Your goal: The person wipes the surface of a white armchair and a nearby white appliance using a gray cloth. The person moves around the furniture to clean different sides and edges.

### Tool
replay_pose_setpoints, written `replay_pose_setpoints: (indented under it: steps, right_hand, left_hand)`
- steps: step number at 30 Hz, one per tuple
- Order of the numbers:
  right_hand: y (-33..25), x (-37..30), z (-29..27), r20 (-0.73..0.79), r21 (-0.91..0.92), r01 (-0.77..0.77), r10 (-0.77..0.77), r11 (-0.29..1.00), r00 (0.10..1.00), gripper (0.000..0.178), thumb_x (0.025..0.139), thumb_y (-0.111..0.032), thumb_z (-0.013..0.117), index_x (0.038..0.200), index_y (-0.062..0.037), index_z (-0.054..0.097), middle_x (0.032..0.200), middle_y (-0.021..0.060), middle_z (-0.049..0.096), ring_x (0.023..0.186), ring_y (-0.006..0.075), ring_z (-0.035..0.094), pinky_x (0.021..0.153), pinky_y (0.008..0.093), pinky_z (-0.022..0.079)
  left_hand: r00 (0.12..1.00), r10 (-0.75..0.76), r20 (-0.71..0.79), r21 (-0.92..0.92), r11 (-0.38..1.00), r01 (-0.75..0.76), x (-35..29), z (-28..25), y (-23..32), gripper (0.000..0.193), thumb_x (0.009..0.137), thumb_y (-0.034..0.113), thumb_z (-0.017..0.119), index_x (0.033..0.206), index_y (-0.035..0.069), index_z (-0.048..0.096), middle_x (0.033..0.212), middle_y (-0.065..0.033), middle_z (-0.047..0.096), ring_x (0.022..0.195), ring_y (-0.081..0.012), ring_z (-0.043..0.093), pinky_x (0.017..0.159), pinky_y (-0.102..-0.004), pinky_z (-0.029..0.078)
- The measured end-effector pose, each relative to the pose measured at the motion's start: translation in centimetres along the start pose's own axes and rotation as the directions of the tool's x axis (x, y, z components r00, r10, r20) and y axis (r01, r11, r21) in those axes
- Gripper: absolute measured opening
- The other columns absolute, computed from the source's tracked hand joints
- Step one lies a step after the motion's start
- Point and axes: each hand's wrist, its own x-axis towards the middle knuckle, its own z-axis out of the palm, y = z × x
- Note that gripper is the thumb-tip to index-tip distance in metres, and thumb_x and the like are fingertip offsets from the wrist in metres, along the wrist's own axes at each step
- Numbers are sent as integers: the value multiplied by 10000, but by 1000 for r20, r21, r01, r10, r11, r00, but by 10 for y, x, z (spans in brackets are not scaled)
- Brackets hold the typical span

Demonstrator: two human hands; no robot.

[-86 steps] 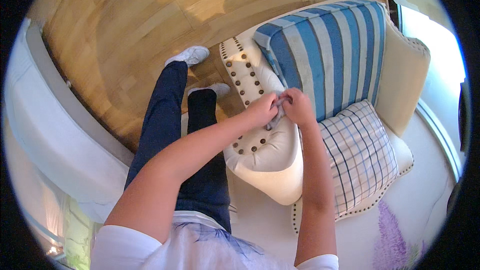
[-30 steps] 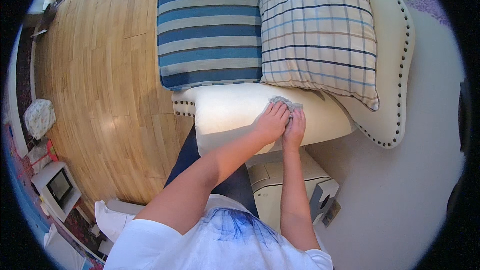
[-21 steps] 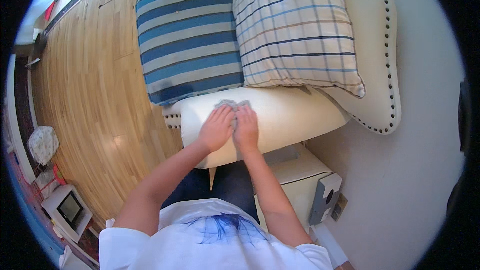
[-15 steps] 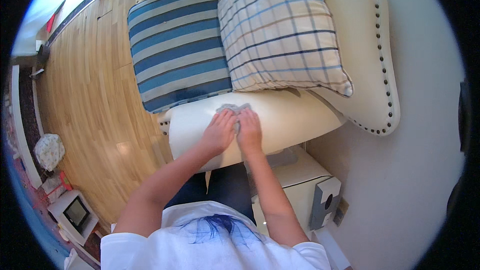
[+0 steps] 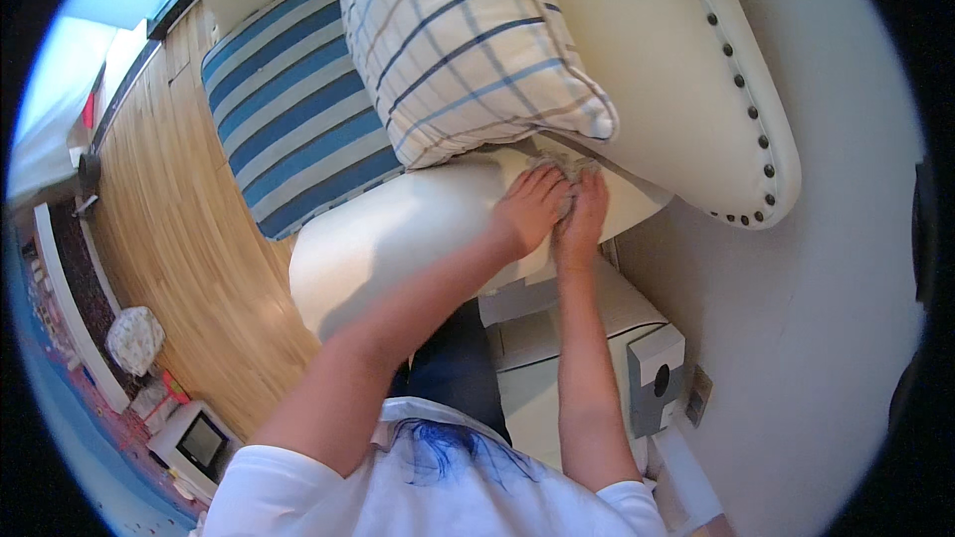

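Note:
Both hands press a crumpled grey cloth onto the cream padded armrest of a chair or sofa, close to where the armrest meets the backrest. My left hand lies over the cloth's left side, fingers bent onto it. On the cloth's right side, my right hand grips it with the fingers bunched. Part of the cloth shows between and beyond the fingertips. Just past my hands stands a checked cushion, leaning on the backrest, which has a row of dark studs.
A blue-striped seat pad covers the seat. Right of my legs sits a pale box-like cabinet with a grey box beside it, against the wall. Wooden floor stretches left, toward a white-framed object with a dark screen.
My hands and the cloth have slid along the armrest, rightward and away from me, toward the backrest. The whole view has shifted and turned a little too.

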Motion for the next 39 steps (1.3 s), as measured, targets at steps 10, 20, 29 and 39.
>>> replay_pose_setpoints:
  steps: [10,20,29,39]
  right_hand:
    - [-2,-68,-3,17,119,-124,123,985,992,200,894,-88,473,1075,-32,535,1315,146,502,1303,362,364,1080,510,243]
    - [100,-32,-38,-239,-30,-316,301,948,923,320,941,-167,462,1215,-6,500,1387,185,409,1306,357,351,1067,419,287]
    - [45,-68,-8,-317,177,-346,386,921,866,345,948,-185,455,1237,-2,407,1361,241,417,1278,407,377,1068,481,294]
    - [115,-26,-25,-448,139,-362,385,922,807,272,894,-133,518,1128,5,522,1242,221,519,1156,392,467,1003,465,345]
  left_hand:
    - [978,54,203,249,963,-104,-48,-14,23,502,842,223,542,1295,33,439,1400,-163,386,1352,-331,286,1125,-449,188]
    - [933,340,118,231,905,-358,63,53,73,485,802,200,550,1259,47,494,1357,-150,441,1318,-306,344,1116,-443,220]
    - [912,338,232,246,887,-391,27,29,59,454,804,214,515,1227,50,530,1313,-146,486,1292,-296,381,1112,-427,236]
    - [897,424,129,286,850,-443,87,72,85,451,834,222,461,1239,30,510,1349,-142,458,1308,-314,358,1121,-449,214]
